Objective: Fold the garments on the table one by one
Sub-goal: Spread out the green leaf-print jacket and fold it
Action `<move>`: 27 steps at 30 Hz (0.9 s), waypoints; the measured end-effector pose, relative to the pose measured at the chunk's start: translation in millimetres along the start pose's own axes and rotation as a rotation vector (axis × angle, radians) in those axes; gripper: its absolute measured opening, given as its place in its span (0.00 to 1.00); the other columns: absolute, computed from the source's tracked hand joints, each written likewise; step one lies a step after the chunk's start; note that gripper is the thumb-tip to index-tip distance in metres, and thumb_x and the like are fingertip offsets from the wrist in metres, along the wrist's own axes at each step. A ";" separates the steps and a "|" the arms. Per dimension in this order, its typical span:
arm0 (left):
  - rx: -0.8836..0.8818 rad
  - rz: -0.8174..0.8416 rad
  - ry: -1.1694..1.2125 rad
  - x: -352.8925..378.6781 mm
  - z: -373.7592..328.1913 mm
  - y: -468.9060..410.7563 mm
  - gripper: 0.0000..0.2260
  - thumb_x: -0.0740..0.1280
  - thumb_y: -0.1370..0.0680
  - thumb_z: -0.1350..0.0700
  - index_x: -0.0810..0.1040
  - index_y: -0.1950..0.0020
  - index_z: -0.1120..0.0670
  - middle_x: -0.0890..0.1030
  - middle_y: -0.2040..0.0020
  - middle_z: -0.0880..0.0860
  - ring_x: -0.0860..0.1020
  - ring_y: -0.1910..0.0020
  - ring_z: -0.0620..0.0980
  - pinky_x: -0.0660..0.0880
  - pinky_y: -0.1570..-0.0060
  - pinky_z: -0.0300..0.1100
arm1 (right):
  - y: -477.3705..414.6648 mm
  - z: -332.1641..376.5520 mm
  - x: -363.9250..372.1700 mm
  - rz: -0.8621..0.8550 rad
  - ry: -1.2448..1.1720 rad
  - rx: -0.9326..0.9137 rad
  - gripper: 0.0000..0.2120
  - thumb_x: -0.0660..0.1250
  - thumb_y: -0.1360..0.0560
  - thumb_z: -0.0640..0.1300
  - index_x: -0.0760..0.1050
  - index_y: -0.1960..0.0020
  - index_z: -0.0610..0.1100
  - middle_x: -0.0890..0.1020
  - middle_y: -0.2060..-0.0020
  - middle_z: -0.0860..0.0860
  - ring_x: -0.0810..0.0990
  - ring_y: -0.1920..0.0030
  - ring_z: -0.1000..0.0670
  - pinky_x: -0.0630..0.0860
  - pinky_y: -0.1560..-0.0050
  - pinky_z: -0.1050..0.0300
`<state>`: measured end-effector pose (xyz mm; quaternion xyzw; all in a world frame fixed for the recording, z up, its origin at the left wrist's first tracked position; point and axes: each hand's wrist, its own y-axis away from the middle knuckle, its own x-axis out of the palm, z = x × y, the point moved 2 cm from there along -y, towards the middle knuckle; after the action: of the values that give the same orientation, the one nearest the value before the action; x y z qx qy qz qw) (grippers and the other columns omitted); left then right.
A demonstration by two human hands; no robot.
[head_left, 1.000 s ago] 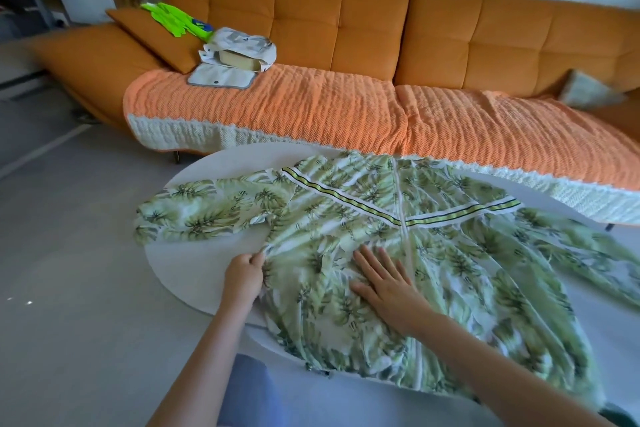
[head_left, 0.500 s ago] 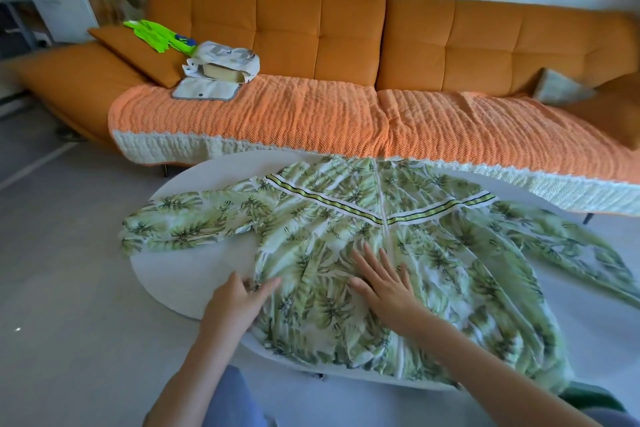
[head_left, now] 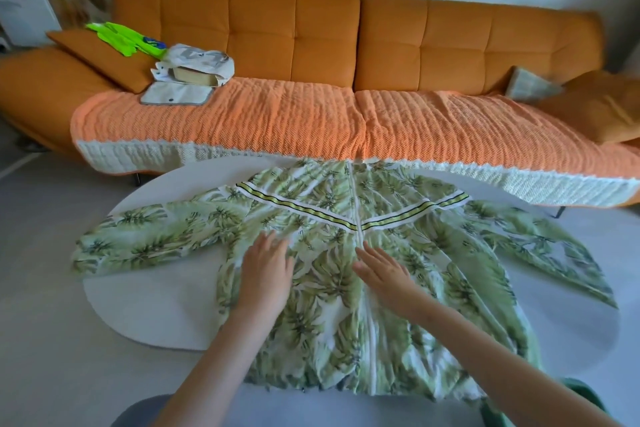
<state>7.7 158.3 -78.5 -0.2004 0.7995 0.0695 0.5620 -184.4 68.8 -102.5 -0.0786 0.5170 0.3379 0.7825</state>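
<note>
A green leaf-print jacket point(head_left: 329, 315) with a white zip and striped chest bands lies spread flat on the round white table point(head_left: 145, 308). Its sleeves reach out to the left and right, and its hem hangs over the near edge. My left hand point(head_left: 266, 270) lies flat on the left half of the jacket's body, fingers straight. My right hand point(head_left: 384, 270) lies flat just right of the zip, fingers straight and pointing away from me.
An orange sofa point(head_left: 311, 45) with an orange knitted throw point(head_left: 277, 118) runs close behind the table. On its left end lie a neon green garment point(head_left: 121, 38) and a pale folded pile point(head_left: 194, 69). Grey floor lies to the left. A dark green cloth point(head_left: 581, 402) shows at the lower right.
My left hand left the jacket's left side edge and now lies flat on its body. My right hand slid a little right, past the zip. The view has shifted left.
</note>
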 end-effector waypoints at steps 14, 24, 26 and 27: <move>0.418 0.398 -0.019 95.6 -77.0 -98.5 0.27 0.41 0.24 0.35 0.43 0.25 0.37 0.35 0.25 0.43 0.32 0.27 0.46 0.34 0.28 0.58 | -164.5 -41.6 -110.4 -0.333 -0.116 0.074 0.15 0.57 0.19 0.43 0.72 0.34 0.43 0.77 0.37 0.44 0.80 0.62 0.53 0.75 0.59 0.63; 0.393 0.286 0.033 91.6 -52.9 -131.4 0.31 0.34 0.29 0.34 0.45 0.25 0.37 0.42 0.28 0.33 0.34 0.29 0.35 0.32 0.29 0.46 | -309.9 -56.0 -106.3 -0.328 -0.064 0.210 0.15 0.63 0.22 0.49 0.75 0.43 0.38 0.79 0.46 0.43 0.77 0.60 0.49 0.81 0.52 0.51; 0.401 0.284 -0.015 96.8 -45.1 -137.2 0.28 0.36 0.26 0.35 0.47 0.25 0.38 0.41 0.25 0.36 0.36 0.26 0.39 0.35 0.27 0.49 | -319.8 -55.7 -97.2 -0.297 0.009 0.245 0.21 0.64 0.24 0.56 0.73 0.40 0.41 0.72 0.36 0.43 0.78 0.51 0.46 0.81 0.53 0.50; 0.392 0.271 -0.010 97.9 -42.9 -140.2 0.28 0.36 0.25 0.35 0.49 0.25 0.38 0.44 0.25 0.36 0.40 0.25 0.40 0.37 0.26 0.48 | -323.0 -55.8 -93.6 -0.284 0.071 0.261 0.23 0.64 0.25 0.59 0.72 0.39 0.42 0.67 0.32 0.43 0.77 0.47 0.44 0.80 0.54 0.51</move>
<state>-2.0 -7.5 -137.9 0.0218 0.8145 -0.0113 0.5796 -51.7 -244.7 -120.2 -0.0605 0.5676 0.1514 0.8070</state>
